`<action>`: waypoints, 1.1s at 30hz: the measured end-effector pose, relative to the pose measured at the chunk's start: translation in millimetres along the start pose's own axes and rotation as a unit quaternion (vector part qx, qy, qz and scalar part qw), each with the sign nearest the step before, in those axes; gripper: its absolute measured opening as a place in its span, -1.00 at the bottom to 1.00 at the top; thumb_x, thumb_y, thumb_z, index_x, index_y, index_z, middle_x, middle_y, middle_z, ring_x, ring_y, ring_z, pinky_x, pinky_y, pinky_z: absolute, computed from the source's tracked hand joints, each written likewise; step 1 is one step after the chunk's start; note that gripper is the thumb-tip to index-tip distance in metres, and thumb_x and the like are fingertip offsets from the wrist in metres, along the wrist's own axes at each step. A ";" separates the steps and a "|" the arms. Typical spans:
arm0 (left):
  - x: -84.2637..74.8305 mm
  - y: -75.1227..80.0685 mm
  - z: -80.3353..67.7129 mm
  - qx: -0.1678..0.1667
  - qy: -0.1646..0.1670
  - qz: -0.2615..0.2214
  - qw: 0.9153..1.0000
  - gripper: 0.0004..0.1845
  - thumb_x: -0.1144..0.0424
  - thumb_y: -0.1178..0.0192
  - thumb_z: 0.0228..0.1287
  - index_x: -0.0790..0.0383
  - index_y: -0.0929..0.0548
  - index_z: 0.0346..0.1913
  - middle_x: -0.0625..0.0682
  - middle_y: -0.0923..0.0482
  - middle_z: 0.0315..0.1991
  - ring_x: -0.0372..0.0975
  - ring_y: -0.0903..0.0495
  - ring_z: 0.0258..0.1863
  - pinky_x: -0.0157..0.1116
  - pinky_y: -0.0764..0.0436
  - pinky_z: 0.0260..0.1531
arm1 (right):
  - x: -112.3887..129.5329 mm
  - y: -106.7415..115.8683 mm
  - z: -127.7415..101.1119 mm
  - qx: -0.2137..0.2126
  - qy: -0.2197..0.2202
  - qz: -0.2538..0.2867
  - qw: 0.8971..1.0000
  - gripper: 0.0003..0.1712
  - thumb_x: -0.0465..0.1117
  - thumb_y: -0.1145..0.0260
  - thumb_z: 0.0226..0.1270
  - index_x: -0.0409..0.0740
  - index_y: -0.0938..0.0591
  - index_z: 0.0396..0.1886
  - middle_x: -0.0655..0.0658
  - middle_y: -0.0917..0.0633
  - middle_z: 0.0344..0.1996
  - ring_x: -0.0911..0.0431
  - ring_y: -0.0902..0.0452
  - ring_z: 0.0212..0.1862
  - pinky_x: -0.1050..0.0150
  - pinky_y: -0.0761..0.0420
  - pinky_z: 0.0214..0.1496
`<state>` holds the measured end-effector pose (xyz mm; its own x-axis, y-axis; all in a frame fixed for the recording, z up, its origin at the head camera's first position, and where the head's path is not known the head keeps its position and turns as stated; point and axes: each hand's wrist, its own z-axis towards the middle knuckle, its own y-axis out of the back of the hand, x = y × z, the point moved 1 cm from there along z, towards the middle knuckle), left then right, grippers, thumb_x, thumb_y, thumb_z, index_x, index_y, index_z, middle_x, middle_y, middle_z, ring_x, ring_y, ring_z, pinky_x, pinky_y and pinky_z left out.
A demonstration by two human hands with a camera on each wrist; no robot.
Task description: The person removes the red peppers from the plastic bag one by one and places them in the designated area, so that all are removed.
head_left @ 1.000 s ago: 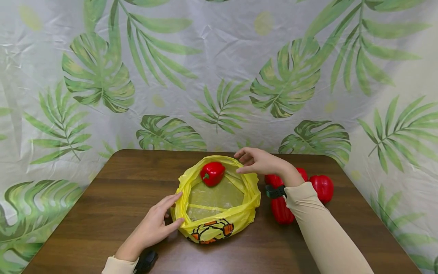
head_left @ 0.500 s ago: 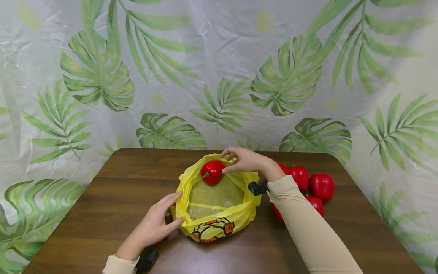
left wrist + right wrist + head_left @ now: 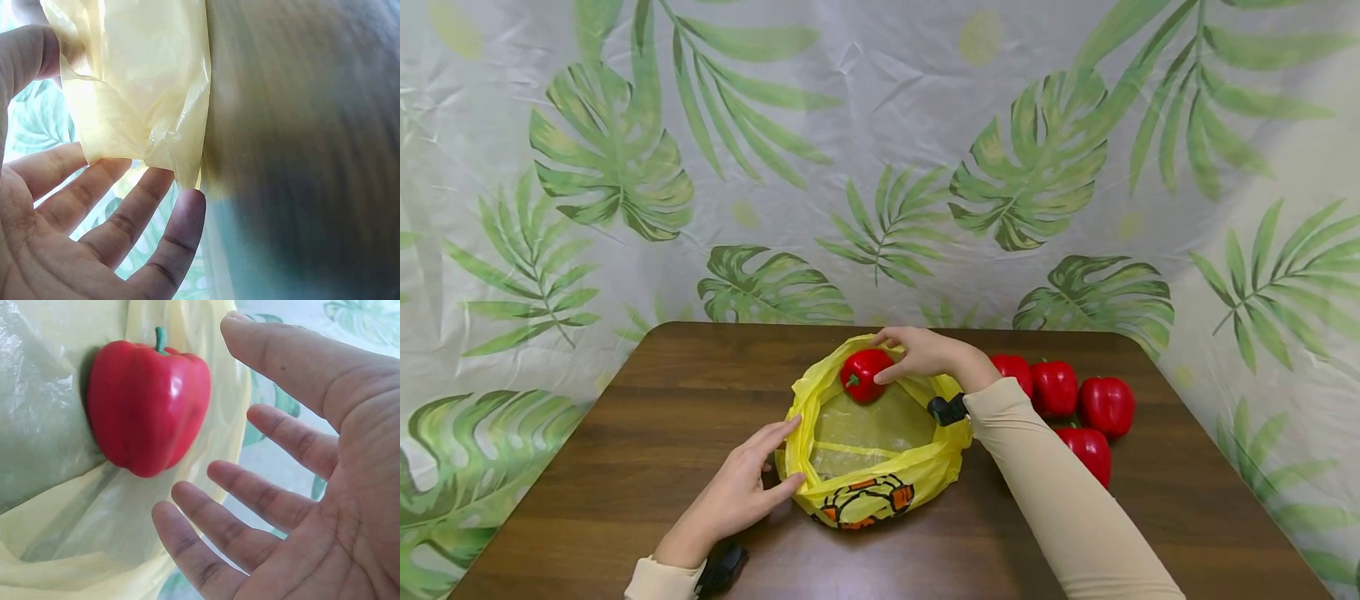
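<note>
A yellow plastic bag [image 3: 880, 492] lies open on the brown table [image 3: 625, 433]. One red bell pepper [image 3: 861, 377] rests inside it at the far rim, seen close up as a red bell pepper [image 3: 147, 403] in the right wrist view. My right hand [image 3: 882, 357] hovers at the pepper's right side; the right hand [image 3: 237, 394] has its fingers spread, with a gap to the pepper. My left hand [image 3: 793, 457] rests at the bag's near left rim with straight fingers. In the left wrist view the left hand [image 3: 112, 125] has the bag's plastic [image 3: 144, 81] between thumb and fingers.
Several more red peppers [image 3: 1054, 387] lie in a cluster on the table to the right of the bag, one pepper [image 3: 1088, 452] nearer me. A leaf-print sheet [image 3: 880, 167] hangs behind the table. Black wrist units [image 3: 947, 408] sit on both sleeves.
My right hand has moved left and down from above the bag's far right rim to the pepper inside, uncovering the peppers on the table. The left hand has stayed put.
</note>
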<state>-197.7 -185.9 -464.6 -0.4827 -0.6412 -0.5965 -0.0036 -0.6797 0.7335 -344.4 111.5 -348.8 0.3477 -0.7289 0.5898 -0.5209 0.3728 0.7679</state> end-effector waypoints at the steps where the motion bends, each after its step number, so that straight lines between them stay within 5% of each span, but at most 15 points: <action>1: 0.0 0.1 0.0 0.000 0.000 0.000 1.000 -0.21 0.13 -0.50 0.35 0.21 -0.46 0.58 0.17 -0.57 0.42 0.00 -0.65 0.25 -0.30 -0.72 -0.13 | 0.9 -1.0 0.9 0.001 -0.002 -0.004 1.000 -0.22 0.03 -0.44 0.50 -0.06 -0.43 0.60 -0.35 -0.38 0.61 -0.29 -0.27 0.62 -0.23 -0.38 0.60; 33: 1.4 -0.1 0.1 0.001 -0.003 0.004 1.000 -0.22 0.11 -0.49 0.38 0.19 -0.45 0.59 0.15 -0.57 0.43 0.01 -0.65 0.29 -0.29 -0.73 -0.10 | 12.5 -18.6 17.4 0.019 0.002 -0.039 0.999 -0.25 -0.01 -0.47 0.49 -0.07 -0.47 0.57 -0.21 -0.55 0.46 -0.13 -0.48 0.47 -0.04 -0.52 0.49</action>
<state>-198.4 -186.7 -465.5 -0.4877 -0.6446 -0.5888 -0.0018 -0.6737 0.7390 -343.9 85.5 -360.1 0.3916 -0.7523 0.5298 -0.5210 0.2933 0.8016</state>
